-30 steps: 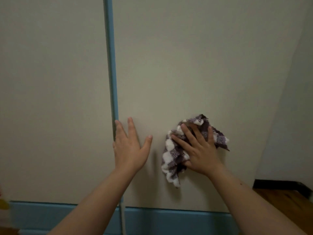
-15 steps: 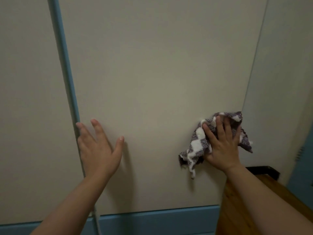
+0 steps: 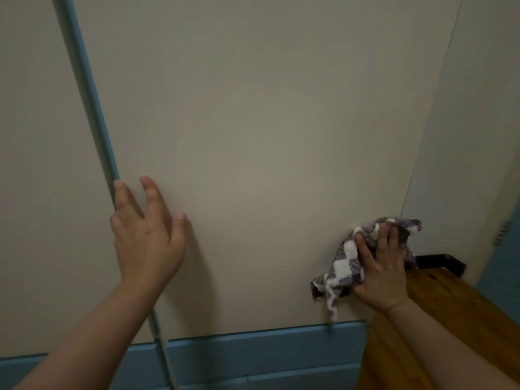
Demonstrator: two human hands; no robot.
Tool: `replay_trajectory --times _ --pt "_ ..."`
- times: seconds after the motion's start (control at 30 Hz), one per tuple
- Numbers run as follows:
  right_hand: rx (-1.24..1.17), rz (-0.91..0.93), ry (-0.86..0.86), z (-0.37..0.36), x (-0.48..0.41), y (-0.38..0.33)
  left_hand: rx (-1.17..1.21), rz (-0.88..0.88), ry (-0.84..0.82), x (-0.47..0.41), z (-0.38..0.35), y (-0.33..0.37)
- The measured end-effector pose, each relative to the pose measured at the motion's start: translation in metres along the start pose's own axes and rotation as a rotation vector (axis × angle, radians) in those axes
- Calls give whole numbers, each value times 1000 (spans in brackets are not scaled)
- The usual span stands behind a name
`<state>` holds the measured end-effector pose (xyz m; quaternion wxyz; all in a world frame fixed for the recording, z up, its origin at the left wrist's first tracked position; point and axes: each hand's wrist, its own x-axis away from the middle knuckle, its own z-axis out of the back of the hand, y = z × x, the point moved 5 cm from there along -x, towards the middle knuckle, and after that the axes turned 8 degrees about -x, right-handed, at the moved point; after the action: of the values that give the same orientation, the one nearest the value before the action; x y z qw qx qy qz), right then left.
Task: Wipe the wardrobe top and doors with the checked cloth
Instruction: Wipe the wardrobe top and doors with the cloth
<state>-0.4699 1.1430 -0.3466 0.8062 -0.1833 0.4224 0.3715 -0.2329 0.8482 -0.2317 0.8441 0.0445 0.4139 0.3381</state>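
wardrobe door (image 3: 253, 136) cropped, cloth (image 3: 344, 263) half under right hand (image 3: 380, 271)

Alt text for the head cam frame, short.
A person's right hand presses a checked cloth against the lower right of a cream wardrobe door. The left hand rests open on the same door, beside its blue edge strip. A wooden surface lies at right.
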Motion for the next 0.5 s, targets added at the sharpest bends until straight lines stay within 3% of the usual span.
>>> replay_trajectory --times 0.23,0.5 --pt "-18 -135 46 -6 -5 -24 114 -11 -12 0 8 -11" --pt "-23 30 142 -25 -32 -113 210 -66 -75 6 7 -16"
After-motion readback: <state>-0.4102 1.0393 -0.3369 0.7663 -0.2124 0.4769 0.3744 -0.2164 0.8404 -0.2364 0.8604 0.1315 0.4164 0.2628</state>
